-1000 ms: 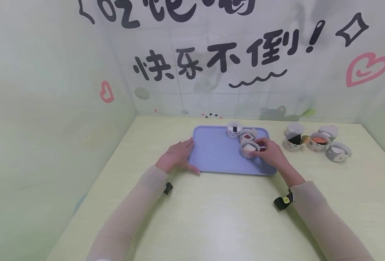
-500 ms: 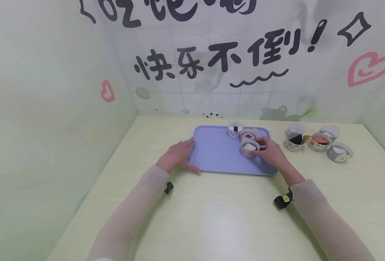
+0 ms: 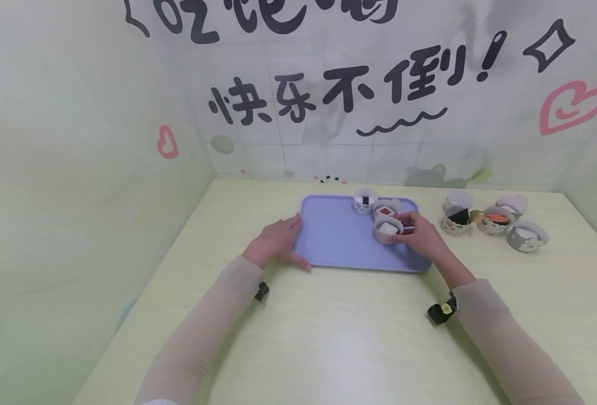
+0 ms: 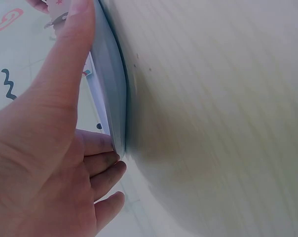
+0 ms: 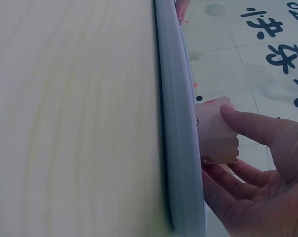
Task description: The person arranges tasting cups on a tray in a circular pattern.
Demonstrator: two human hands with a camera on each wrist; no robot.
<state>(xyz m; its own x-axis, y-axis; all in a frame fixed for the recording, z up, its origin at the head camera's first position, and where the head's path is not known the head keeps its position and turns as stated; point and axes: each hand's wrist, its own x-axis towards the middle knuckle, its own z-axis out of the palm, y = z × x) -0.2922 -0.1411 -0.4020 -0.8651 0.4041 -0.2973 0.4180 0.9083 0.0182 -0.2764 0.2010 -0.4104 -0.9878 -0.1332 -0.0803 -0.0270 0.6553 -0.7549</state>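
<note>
A blue-purple tray (image 3: 329, 239) lies on the table. My left hand (image 3: 277, 241) rests at its left end, the thumb stretched along the front edge and the other fingers against the side. On the tray's right half, my right hand (image 3: 424, 236) pinches a patterned paper cup (image 5: 214, 133) between thumb and fingers; something white sits inside it. Directly behind stands a second paper cup (image 3: 379, 212) with a red-centred white piece. A third cup (image 3: 363, 209), holding a white piece with a black band, is at the tray's back edge.
Right of the tray several more paper cups stand in a group. One holds a black triangular piece (image 3: 457, 216), another an orange-topped piece (image 3: 496, 218); a grey cup (image 3: 523, 243) is nearest the front. A wall with lettering (image 3: 346, 90) rises behind the table.
</note>
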